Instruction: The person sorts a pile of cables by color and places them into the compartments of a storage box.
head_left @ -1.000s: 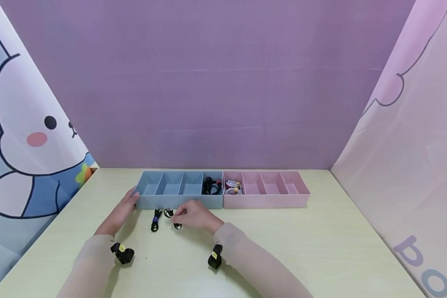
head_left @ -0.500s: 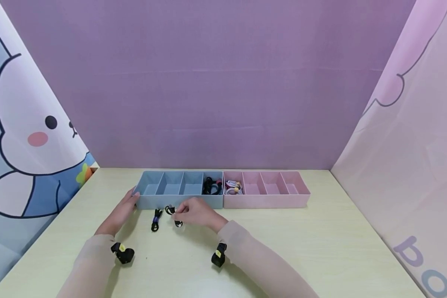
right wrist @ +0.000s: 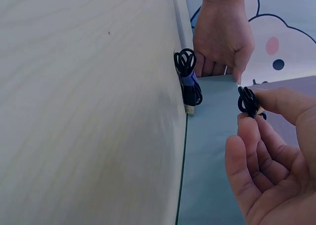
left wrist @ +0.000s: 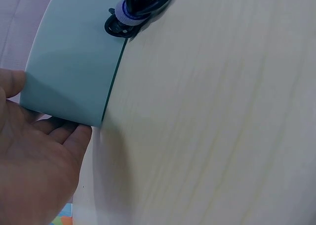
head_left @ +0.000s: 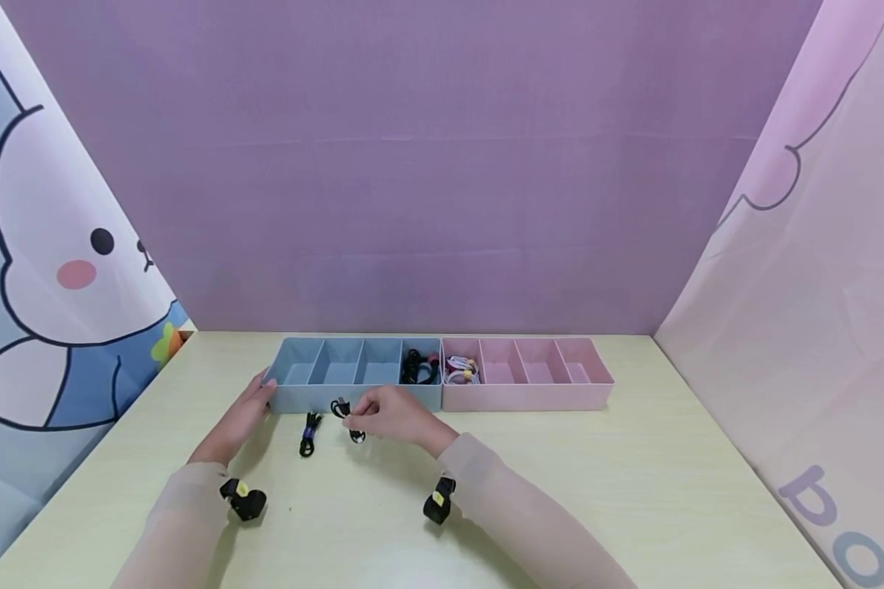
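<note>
A bundled black cable (right wrist: 247, 101) is pinched between the thumb and fingers of my right hand (head_left: 394, 417), just in front of the blue divided box (head_left: 295, 401). A second black cable (head_left: 308, 435), tied with a purple band, lies on the table along the front of that box. My left hand (head_left: 246, 413) holds the box's left end, with the thumb at the top corner and the fingers against the end wall. Black cables (head_left: 415, 370) fill the blue box's rightmost compartment; its other three compartments are bare.
A pink divided box (head_left: 526, 398) stands end to end with the blue one, with white cables (head_left: 460, 372) in its leftmost compartment. Behind both boxes rises a purple backdrop (head_left: 442, 204). Printed cloth panels (head_left: 66, 376) border the table (head_left: 633, 507) left and right.
My right hand has drawn the pinched cable up and slightly right, nearer the blue box. The left hand and the banded cable have stayed in place.
</note>
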Available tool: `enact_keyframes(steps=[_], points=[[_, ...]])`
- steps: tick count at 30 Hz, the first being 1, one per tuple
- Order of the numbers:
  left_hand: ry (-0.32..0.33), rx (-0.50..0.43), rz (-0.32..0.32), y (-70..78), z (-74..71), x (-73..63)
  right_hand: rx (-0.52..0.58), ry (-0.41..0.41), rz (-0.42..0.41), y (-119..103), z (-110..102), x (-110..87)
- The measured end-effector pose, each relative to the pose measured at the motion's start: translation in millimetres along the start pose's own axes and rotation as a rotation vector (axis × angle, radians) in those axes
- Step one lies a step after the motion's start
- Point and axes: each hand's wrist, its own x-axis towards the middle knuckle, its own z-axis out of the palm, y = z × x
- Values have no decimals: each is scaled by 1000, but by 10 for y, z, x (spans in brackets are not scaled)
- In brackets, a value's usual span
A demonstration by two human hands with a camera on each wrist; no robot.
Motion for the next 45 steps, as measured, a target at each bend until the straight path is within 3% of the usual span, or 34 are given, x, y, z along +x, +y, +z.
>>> enact_keyframes(steps=[11,31,45], points=[[-1,1,11,3,13,6,-29,22,-7,34,-86,-37],[1,10,-22,30,21,-3,23,66,-5,64,-290,-68],[9,17,-40,29,34,9,-91,162,20,136,-537,-75]])
